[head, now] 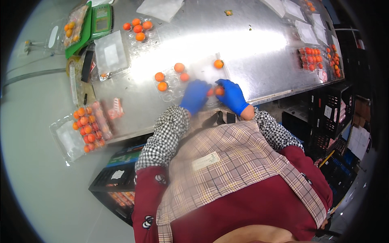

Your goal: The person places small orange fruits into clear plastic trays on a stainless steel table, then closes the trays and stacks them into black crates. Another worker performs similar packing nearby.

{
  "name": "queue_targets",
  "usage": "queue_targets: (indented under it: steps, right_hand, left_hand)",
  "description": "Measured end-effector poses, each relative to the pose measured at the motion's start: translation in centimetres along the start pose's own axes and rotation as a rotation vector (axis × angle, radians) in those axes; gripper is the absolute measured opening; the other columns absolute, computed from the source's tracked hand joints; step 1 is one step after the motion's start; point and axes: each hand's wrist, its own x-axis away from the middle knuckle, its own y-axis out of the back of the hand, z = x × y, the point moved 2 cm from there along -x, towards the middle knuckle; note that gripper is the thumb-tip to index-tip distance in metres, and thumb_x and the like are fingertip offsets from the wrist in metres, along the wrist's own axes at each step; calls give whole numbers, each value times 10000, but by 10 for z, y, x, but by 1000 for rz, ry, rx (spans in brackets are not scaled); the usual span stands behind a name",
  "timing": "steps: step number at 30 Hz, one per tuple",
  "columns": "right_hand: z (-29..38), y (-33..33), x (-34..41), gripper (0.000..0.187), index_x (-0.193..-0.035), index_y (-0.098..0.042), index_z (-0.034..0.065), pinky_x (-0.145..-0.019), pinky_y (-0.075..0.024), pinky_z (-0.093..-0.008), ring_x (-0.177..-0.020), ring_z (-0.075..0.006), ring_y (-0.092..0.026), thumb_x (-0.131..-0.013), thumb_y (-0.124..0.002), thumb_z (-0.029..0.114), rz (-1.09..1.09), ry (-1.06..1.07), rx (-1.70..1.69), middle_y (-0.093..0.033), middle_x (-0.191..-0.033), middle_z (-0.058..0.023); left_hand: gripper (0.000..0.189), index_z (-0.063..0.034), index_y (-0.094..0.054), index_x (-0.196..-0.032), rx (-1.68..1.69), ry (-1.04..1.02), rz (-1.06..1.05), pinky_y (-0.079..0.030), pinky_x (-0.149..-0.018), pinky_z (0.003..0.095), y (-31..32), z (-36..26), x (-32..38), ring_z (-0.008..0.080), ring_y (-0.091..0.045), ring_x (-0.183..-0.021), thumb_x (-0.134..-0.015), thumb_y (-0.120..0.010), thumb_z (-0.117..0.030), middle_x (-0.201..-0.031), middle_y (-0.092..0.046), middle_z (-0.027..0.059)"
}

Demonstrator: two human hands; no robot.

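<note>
My left hand (196, 95), in a blue glove, is over the near side of an open clear plastic clamshell tray (171, 79). A blurred orange-red fruit (209, 92) shows at its fingertips; whether they grip it is unclear. Just to the right, my blue-gloved right hand (233, 95) has its thumb and fingers around an orange round fruit (219, 90), tomato-like in look. Several similar fruits (179, 67) sit in the tray's molded cups. Another orange fruit (218, 64) with its calyx lies on the tray's flat lid (204, 69).
A second tray of fruits (140, 37) lies farther back, beside a closed-looking empty pack (111, 54) and a green scale (101, 19). A filled tray (88, 126) overhangs the steel table's left edge. More fruit packs (310, 59) stand right; black crates (331, 109) are below.
</note>
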Motion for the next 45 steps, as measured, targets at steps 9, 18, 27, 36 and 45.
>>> queue_targets:
  steps: [9,18,27,36,45]
  right_hand:
    - [17,38,-18,493,-1408,-523,43,-879,-491,-261,-1058,-171,-620,-985,-529,296,408,-413,-1254,-629,-1269,-62]
    - [82,16,-25,479,-1402,-541,77,-816,-444,-218,-1039,-102,-575,-1002,-492,336,502,-295,-1169,-609,-1288,-28]
    - [82,9,-33,407,-1289,-603,25,-906,-484,-272,-1047,-140,-613,-1006,-523,306,567,-359,-1153,-655,-1220,-68]
    - [111,23,-39,518,-1412,-511,7,-1027,-450,-294,-1203,-175,-580,-945,-646,184,438,18,-960,-605,-1348,-77]
    - [129,30,-48,446,-1296,-644,67,-858,-483,-233,-1033,-93,-621,-877,-736,189,265,64,-606,-690,-1188,-34]
  left_hand:
    - [467,-40,-554,-1372,1127,644,-201,-532,-900,328,61,-20,33,173,-631,-1053,-929,-658,-140,-1222,-648,77]
    - [617,-25,-351,-1513,1803,540,-361,-416,-989,323,77,-20,73,171,-521,-1120,-976,-550,-253,-1479,-442,108]
    - [549,-9,-377,-1481,1955,572,-514,-420,-925,327,65,-8,85,172,-516,-1050,-1035,-492,-308,-1277,-556,74]
    - [570,3,-400,-1475,1725,567,-572,-414,-939,314,103,-16,73,165,-517,-1133,-1002,-539,-284,-1335,-539,74]
    - [471,7,-514,-1397,1417,686,-558,-467,-949,292,111,-11,68,164,-555,-1141,-971,-601,-172,-1297,-581,91]
